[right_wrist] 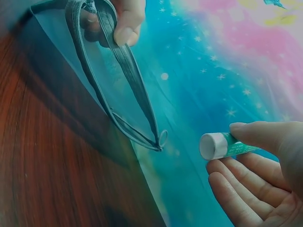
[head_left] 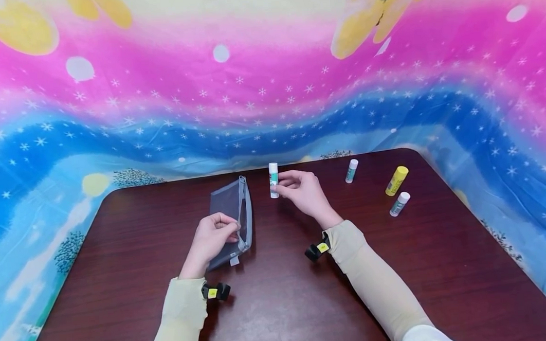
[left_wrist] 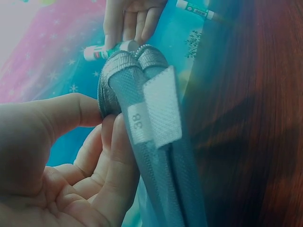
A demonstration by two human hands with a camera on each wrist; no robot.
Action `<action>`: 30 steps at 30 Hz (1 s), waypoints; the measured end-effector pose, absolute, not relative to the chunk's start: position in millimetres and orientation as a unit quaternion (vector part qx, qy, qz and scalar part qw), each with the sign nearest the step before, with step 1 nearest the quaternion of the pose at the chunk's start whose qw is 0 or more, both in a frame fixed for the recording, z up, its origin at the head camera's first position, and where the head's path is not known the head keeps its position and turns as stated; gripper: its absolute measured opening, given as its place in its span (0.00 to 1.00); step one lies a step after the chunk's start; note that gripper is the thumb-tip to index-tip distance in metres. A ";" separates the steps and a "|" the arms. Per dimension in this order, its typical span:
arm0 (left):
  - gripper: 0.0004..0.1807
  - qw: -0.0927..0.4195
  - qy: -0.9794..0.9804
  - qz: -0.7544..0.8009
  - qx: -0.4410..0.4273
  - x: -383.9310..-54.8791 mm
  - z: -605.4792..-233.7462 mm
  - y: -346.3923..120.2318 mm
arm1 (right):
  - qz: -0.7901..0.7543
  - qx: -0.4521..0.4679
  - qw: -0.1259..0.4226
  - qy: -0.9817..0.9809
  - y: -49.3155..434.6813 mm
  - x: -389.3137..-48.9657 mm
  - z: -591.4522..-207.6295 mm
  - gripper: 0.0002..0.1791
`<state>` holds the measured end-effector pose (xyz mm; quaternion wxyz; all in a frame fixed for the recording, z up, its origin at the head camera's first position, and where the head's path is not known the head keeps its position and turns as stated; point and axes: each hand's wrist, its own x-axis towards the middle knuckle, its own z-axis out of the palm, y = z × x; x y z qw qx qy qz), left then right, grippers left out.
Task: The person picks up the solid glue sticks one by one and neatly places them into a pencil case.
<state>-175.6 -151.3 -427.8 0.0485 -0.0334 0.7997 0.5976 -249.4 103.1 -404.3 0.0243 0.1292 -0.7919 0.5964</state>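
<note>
My left hand [head_left: 213, 238] pinches the zippered edge of a grey mesh zip pouch [head_left: 223, 199] between thumb and fingers. The pouch stands on edge with its zipper parted, and in the right wrist view its mouth [right_wrist: 113, 94] gapes. A small white tag [left_wrist: 163, 106] hangs at its near end. Just right of the pouch, my right hand [head_left: 304, 192] grips a white-capped glue stick [head_left: 273, 179] with a green and white label between thumb and fingers. In the head view it stands upright, beside the pouch's far end.
To the right on the dark wooden table [head_left: 280, 304] stand a small white-capped glue stick [head_left: 352, 170], a yellow tube [head_left: 396, 180] and another white-capped stick [head_left: 400, 204]. A patterned cloth [head_left: 268, 88] hangs behind the table and along its sides.
</note>
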 end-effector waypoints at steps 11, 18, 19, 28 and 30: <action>0.05 0.042 0.798 0.601 -0.031 -175.5 -426.4 -151.7 | 0.618 0.130 -0.003 -0.776 83.4 -252.6 -410.6 0.18; 0.05 0.047 0.798 0.600 -0.034 -175.2 -426.1 -151.2 | 0.610 0.116 -0.025 -0.784 73.6 -252.5 -417.2 0.17; 0.05 0.047 0.798 0.600 -0.033 -175.3 -425.9 -151.1 | 0.608 0.114 -0.028 -0.785 72.5 -252.3 -418.1 0.18; 0.06 0.051 0.798 0.599 -0.036 -176.2 -425.4 -149.8 | 0.605 0.103 -0.044 -0.788 65.7 -253.6 -425.5 0.19; 0.06 0.050 0.799 0.598 -0.035 -176.4 -425.3 -149.5 | 0.610 0.104 -0.050 -0.784 64.3 -254.3 -425.9 0.19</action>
